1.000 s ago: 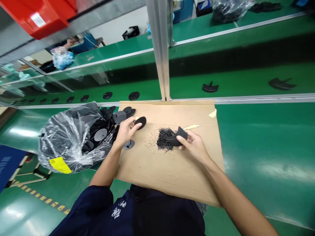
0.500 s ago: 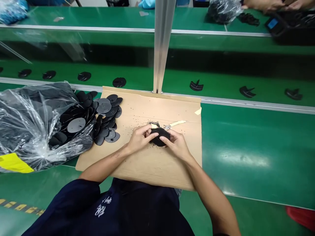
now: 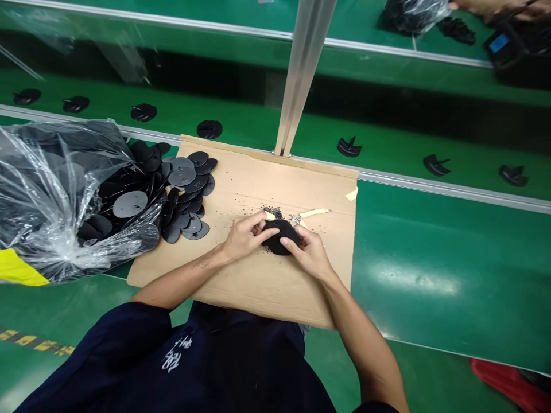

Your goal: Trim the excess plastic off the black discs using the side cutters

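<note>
Your left hand (image 3: 245, 236) and right hand (image 3: 307, 255) both grasp black disc (image 3: 282, 235), fingers curled over its edges for two-sided grip. Disc held low over cardboard sheet (image 3: 267, 189), just beside black crumbs (image 3: 272, 213); sheet catches debris. Loose discs (image 3: 183, 178) lie within reach, by plastic bag (image 3: 55, 201).

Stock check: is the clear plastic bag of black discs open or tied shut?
Open: black discs spill out of the mouth of the clear plastic bag onto the cardboard sheet.
</note>
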Motion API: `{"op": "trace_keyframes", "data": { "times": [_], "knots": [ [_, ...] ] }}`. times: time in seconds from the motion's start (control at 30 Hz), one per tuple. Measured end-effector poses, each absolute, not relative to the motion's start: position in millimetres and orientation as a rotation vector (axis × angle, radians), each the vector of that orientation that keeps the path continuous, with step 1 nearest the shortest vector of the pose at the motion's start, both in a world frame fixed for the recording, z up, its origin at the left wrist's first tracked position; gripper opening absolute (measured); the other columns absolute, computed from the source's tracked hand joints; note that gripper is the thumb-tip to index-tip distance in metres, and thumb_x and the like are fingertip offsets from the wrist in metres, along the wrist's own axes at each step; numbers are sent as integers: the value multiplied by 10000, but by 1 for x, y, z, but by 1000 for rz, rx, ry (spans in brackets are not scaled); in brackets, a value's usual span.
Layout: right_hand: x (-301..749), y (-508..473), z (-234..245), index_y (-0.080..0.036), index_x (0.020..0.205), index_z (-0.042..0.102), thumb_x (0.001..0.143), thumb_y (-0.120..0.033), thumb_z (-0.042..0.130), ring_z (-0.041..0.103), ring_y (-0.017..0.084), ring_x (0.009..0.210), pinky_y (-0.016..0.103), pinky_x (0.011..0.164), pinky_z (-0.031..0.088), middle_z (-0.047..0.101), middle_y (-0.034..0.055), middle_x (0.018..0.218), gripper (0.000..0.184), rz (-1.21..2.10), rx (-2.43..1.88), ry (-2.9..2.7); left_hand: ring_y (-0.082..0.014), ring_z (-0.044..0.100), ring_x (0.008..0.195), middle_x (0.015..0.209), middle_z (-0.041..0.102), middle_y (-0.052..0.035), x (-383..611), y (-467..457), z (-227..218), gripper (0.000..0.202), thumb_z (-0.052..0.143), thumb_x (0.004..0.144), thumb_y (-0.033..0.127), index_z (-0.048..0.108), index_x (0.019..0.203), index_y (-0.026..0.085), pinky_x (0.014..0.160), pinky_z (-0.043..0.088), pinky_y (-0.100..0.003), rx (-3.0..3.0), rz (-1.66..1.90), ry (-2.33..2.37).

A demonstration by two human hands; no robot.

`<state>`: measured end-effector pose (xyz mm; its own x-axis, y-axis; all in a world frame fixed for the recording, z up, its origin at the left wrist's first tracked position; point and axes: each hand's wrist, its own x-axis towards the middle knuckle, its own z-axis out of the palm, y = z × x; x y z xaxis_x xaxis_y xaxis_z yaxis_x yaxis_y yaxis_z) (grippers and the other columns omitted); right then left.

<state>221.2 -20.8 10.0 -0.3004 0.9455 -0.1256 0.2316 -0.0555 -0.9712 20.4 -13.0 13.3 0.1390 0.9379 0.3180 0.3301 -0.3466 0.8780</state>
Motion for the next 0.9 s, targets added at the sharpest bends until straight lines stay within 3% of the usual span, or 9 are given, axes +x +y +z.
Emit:
{"op": "trace_keyframes", "data": {
  "times": [0.17,0.3,0.37,0.47,0.57,0.73,0.9],
  "knots": [
    [221,-21,14,-207,765,622,913,-686,591,530,164,703,288,648,477,572,9,735,503,1288,-1268,-1683,-68,378,494,558,443,65,21,-14,14,380,710,918,446,563,686,184,508,343,-201,1853,1205,1210],
    [222,-23,20,-218,728,580,948,-670,545,485,158,659,289,631,445,509,-1,687,504,1170,-1244,-1750,-111,525,639,773,619,-9,20,-12,14,332,673,934,506,717,974,180,606,449,-224,1810,1139,1182],
    [222,-24,22,-224,729,586,965,-649,529,490,163,640,297,632,452,507,0,666,490,1102,-1233,-1795,-132,592,716,854,676,-43,19,-11,14,354,649,949,514,737,1018,179,654,485,-238,1786,1110,1085],
    [223,-26,21,-226,832,663,993,-595,516,574,180,661,316,664,498,620,27,718,429,1053,-1199,-1862,-152,647,776,868,718,-58,18,-11,14,318,675,942,481,760,990,179,698,508,-256,1797,1140,978],
    [223,-27,19,-235,945,715,1009,-530,527,696,216,813,348,779,565,742,66,889,356,1026,-1133,-1900,-167,692,860,940,751,-72,16,-11,15,264,702,937,417,759,1045,184,776,542,-277,1851,1210,890],
    [223,-26,17,-234,976,723,1018,-415,544,748,230,900,372,830,607,784,94,995,259,913,-1026,-1949,-178,713,901,970,777,-83,16,-12,19,245,664,972,352,733,1147,195,815,567,-315,1988,1257,785],
    [223,-25,18,-233,1065,722,1027,-333,528,763,223,928,361,832,624,791,101,1060,222,879,-913,-1987,-159,714,810,895,789,-56,16,-15,20,187,742,920,312,759,1073,206,745,572,-299,2055,1341,844]
  ]
}}
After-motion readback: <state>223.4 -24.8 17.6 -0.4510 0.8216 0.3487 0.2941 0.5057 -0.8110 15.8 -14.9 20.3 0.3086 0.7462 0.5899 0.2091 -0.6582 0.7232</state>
